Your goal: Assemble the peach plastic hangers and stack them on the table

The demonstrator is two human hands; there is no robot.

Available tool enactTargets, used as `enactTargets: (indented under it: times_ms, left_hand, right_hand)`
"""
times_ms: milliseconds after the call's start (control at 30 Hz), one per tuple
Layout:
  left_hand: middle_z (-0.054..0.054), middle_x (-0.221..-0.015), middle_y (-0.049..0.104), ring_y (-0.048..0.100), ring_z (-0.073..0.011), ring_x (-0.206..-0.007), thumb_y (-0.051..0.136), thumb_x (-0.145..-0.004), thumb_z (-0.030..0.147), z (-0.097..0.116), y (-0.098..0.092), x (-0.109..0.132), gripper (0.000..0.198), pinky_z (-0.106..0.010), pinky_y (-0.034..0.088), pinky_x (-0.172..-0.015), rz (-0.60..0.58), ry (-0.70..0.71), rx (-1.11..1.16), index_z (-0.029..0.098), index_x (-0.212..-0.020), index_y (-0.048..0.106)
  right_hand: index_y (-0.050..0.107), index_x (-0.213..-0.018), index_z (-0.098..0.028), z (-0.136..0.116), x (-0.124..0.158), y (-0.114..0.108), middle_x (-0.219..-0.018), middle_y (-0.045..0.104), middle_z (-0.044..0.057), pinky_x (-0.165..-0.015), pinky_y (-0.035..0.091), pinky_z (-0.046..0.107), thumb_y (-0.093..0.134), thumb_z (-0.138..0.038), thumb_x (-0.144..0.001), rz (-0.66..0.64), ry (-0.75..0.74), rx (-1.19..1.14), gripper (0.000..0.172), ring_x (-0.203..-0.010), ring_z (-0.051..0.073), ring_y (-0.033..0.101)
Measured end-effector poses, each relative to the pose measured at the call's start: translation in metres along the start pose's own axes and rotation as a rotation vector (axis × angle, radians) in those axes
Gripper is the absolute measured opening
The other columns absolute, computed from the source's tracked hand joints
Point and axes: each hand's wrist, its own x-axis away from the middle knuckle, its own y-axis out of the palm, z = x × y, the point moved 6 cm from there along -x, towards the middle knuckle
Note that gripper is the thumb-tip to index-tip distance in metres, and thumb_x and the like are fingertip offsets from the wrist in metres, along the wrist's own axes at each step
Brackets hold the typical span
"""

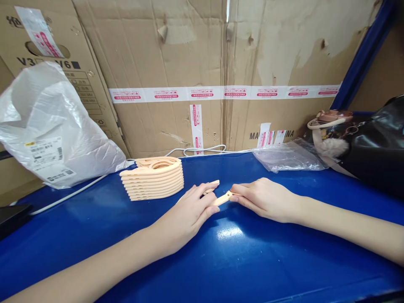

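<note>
My left hand [195,210] is closed around a cream plastic folding hanger [223,198], most of it hidden under the palm and fingers. One arm of the hanger sticks out to the right between thumb and fingers, with a small hole near its end. Another tip of it shows beyond the fingertips. At that holed end, my right hand [265,198] pinches with thumb and index finger; what lies inside the pinch is mostly covered. A neat stack of matching cream hangers [153,179] lies just beyond and left of my left hand.
The blue tabletop [252,261] carries everything. A white plastic parcel bag [57,126] stands at left, near a white cable [69,195] and a dark object [14,219]. Clear plastic bags [290,155] and a black bag [375,143] lie at right. Cardboard [176,54] walls the back.
</note>
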Motion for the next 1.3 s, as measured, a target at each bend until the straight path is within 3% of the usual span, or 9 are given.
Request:
enactTargets:
  times_ms: [333, 1033, 1200, 1300]
  left_hand:
    - [-0.004, -0.147, 0.041, 0.031, -0.0208, -0.138, 0.03, -0.103, 0.034, 0.0, 0.001, 0.001, 0.03, -0.045, 0.023, -0.116, -0.022, 0.01, 0.029, 0.024, -0.111, 0.057]
    - [-0.004, -0.145, 0.043, 0.034, -0.0224, -0.137, 0.033, -0.102, 0.033, 0.002, 0.002, 0.0, 0.029, -0.045, 0.024, -0.115, -0.056, 0.033, 0.037, 0.023, -0.107, 0.06]
    - [-0.003, -0.141, 0.047, 0.039, -0.0198, -0.133, 0.033, -0.102, 0.033, 0.0, -0.004, -0.002, 0.03, -0.037, 0.028, -0.113, -0.025, 0.019, 0.183, 0.023, -0.104, 0.061]
    - [-0.003, -0.134, 0.053, 0.047, -0.0176, -0.127, 0.035, -0.099, 0.023, -0.007, -0.011, -0.005, 0.027, -0.032, 0.034, -0.108, 0.029, -0.027, 0.29, 0.023, -0.106, 0.061]
  right_hand:
    - [0.056, -0.084, -0.017, -0.006, 0.003, 0.0, -0.071, 0.062, 0.002, -0.047, 0.022, 0.027, 0.024, -0.035, -0.102, 0.083, -0.135, 0.215, 0.041, -0.049, 0.012, 0.054]
    - [0.065, -0.078, -0.018, -0.003, 0.005, -0.006, -0.059, 0.054, -0.002, -0.047, 0.021, 0.025, 0.041, -0.038, -0.093, 0.186, -0.204, 0.095, 0.035, -0.046, 0.009, 0.039]
    - [0.061, -0.082, -0.018, 0.004, 0.002, -0.009, -0.057, 0.052, -0.004, -0.048, 0.024, 0.023, 0.049, -0.035, -0.09, 0.056, -0.09, -0.109, 0.023, -0.047, 0.009, 0.04]
    - [0.058, -0.084, -0.019, 0.006, 0.002, -0.013, -0.057, 0.048, -0.007, -0.05, 0.028, 0.021, 0.055, -0.032, -0.087, -0.067, -0.054, -0.293, 0.014, -0.049, 0.008, 0.041]
